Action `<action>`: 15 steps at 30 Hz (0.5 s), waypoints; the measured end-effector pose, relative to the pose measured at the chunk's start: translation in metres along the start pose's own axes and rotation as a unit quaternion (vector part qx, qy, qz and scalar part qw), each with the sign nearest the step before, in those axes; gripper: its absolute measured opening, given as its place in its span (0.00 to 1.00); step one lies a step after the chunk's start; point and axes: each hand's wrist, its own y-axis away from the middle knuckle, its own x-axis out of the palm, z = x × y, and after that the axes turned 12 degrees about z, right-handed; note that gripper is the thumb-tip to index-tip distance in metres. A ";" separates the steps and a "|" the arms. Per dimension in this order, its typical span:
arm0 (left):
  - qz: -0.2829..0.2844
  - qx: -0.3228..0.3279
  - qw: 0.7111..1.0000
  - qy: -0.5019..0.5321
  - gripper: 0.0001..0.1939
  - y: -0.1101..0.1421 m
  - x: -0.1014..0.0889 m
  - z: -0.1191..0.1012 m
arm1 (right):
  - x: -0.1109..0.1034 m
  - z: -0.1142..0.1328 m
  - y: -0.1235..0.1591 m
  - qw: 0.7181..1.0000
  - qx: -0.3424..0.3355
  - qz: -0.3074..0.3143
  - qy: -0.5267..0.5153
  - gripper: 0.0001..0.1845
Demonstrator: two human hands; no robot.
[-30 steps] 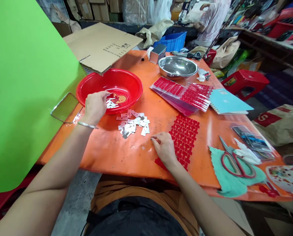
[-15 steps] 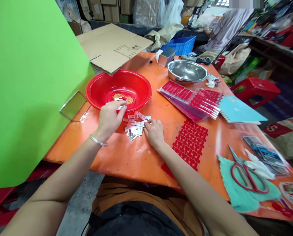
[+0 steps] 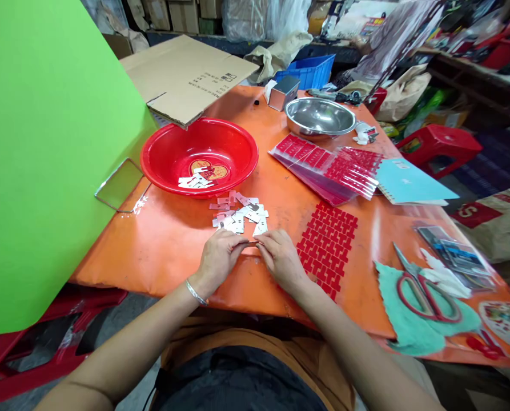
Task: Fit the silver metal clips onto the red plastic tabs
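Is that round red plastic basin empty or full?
Neither: a small cluster of flat white pieces lies inside the round red plastic basin, leaving much of its inner surface uncovered.

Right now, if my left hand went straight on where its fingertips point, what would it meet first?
Your right hand, it seems, just past the small strip both hands appear to pinch.

At three o'clock, a bag point(image 3: 501, 228) bears a white "S" point(image 3: 467, 212); at eleven, the cardboard's point(image 3: 173, 71) small print point(image 3: 212, 85) is illegible.
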 end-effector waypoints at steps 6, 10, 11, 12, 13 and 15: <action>0.029 -0.056 0.998 -0.009 0.06 0.008 0.021 -0.005 | 0.010 0.002 0.035 0.998 0.055 0.018 0.036 0.20; 0.025 -0.049 0.998 -0.025 0.06 0.011 0.026 -0.003 | 0.017 0.007 0.039 0.991 0.060 0.065 0.102 0.20; 0.021 -0.043 0.999 -0.026 0.06 0.012 0.027 -0.002 | 0.018 0.008 0.039 0.989 0.058 0.069 0.114 0.20; 0.016 -0.036 0.999 -0.027 0.06 0.013 0.028 -0.001 | 0.019 0.008 0.039 0.988 0.056 0.070 0.125 0.20; 0.012 -0.028 0.999 -0.029 0.06 0.013 0.028 0.000 | 0.020 0.008 0.039 0.987 0.055 0.069 0.134 0.20; 0.005 -0.017 0.999 -0.036 0.06 0.014 0.028 0.000 | 0.022 0.009 0.038 0.986 0.057 0.065 0.145 0.20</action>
